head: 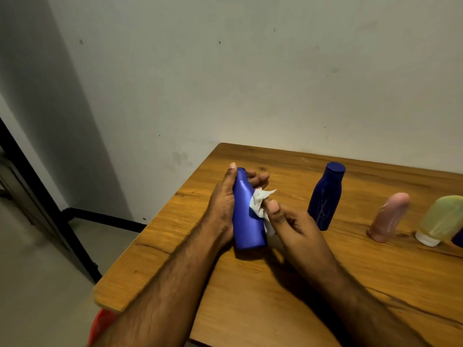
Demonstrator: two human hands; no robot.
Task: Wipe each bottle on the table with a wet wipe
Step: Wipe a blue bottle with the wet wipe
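A bright blue bottle (246,216) stands tilted on the wooden table (288,284), and my left hand (225,201) wraps around its left side with the thumb at its top. My right hand (293,224) pinches a crumpled white wet wipe (260,204) and presses it against the bottle's right side. Further right stand a dark blue bottle (325,196) with a cap, a pink bottle (389,216) and a pale yellow-green tube (441,220) on its white cap.
The table's left edge and near left corner (110,296) lie close to my left forearm, with floor beyond. A wall rises behind the table. A red-orange object (100,324) shows below the table's corner. A dark blue thing (458,237) peeks in at the right edge.
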